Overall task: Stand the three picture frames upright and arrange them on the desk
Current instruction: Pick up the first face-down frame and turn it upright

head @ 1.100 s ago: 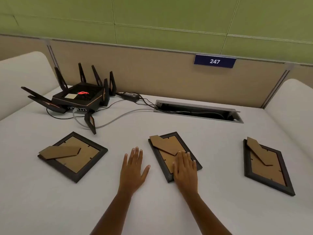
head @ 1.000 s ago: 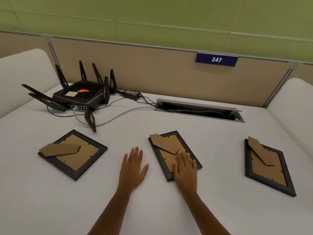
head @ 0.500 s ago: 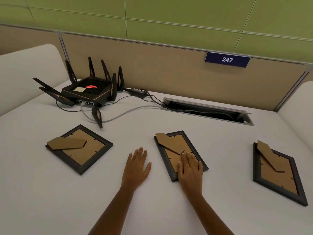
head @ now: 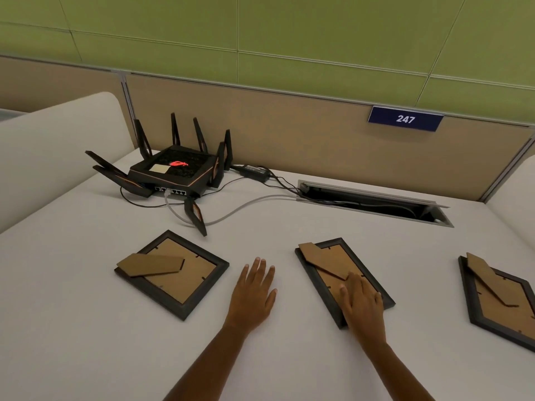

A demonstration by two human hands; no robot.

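The middle picture frame (head: 344, 257) lies face-down, long axis near-right to far-left. My right hand (head: 363, 305) presses it flat-fingered; my left hand (head: 253, 296) rests flat on the desk (head: 86, 328).

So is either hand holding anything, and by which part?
Nothing is gripped. The right hand lies flat on the near end of the middle frame; the left hand rests flat on the desk.

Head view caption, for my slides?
Right hand on the middle frame, left hand flat on the desk; left frame and right frame untouched, all face-down.

Three dark picture frames (head: 173, 274) (head: 333, 264) (head: 498, 299) flat, face-down on desk, cardboard backs up.
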